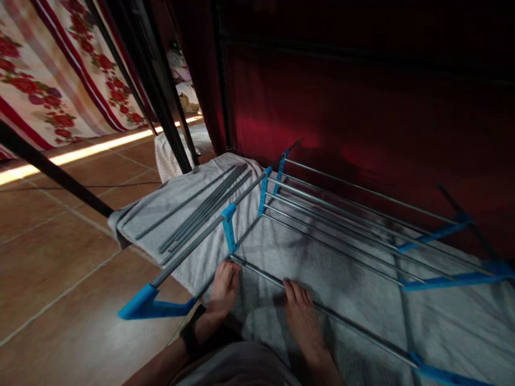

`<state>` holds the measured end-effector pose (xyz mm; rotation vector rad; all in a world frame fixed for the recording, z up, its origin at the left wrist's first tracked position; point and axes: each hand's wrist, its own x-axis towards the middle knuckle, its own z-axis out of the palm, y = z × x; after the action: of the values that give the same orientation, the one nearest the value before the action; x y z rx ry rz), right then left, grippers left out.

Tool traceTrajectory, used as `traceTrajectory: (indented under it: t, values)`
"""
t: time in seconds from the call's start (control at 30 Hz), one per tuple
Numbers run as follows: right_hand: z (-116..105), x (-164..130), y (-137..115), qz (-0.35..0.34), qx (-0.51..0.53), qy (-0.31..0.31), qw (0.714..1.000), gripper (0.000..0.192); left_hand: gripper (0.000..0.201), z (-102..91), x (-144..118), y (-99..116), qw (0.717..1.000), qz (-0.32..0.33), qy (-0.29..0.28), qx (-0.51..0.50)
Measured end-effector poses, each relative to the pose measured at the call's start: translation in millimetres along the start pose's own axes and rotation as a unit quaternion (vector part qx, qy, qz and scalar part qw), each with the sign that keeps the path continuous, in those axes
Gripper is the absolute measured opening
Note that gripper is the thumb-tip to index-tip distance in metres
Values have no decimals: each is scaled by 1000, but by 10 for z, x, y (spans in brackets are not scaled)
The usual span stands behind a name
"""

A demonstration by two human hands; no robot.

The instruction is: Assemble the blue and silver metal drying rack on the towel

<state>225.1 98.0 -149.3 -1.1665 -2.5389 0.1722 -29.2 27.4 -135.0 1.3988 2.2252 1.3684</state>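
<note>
Head view: your left hand and right hand, fingers together, press the drying rack's nearest rail.
Grip tip: steady both evenly over the grey towel.

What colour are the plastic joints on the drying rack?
Bright blue plastic joints on grey metal rods, clearest in the head view.

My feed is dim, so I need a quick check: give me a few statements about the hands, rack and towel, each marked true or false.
1. Both hands rest on the rack's nearest metal rod. True.
2. The left hand wears a dark wristband. True.
3. The rack's connectors are red. False: blue.
4. The drying rack lies over a pale towel. True.
5. The right hand holds a loose rod in the air. False: it rests on the rack's rod.
</note>
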Motion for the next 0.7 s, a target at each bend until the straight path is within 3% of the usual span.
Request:
traceTrajectory:
  t: [0.07, 0.13, 0.27, 0.43, 0.7]
  values:
    - [42, 80, 7, -8, -12, -14, 1000, 63, 16, -46, 65, -36, 998, -19, 53, 9]
    - [84, 114, 39, -14, -18, -19, 1000, 64, 28, -65, 152, -62, 996, -34, 78, 19]
    - [139, 73, 96, -12, 0, -2, 1000, 68, 46, -38, 314, -126, 997, -61, 49, 28]
    - [115, 57, 133, -8, 18, -6, 1000, 69, 37, 21, 392, -164, 993, -84, -1, 87]
    - [34, 184, 178, 3, 22, -42, 999, 69, 18, 86, 437, -130, 984, -98, 14, 149]
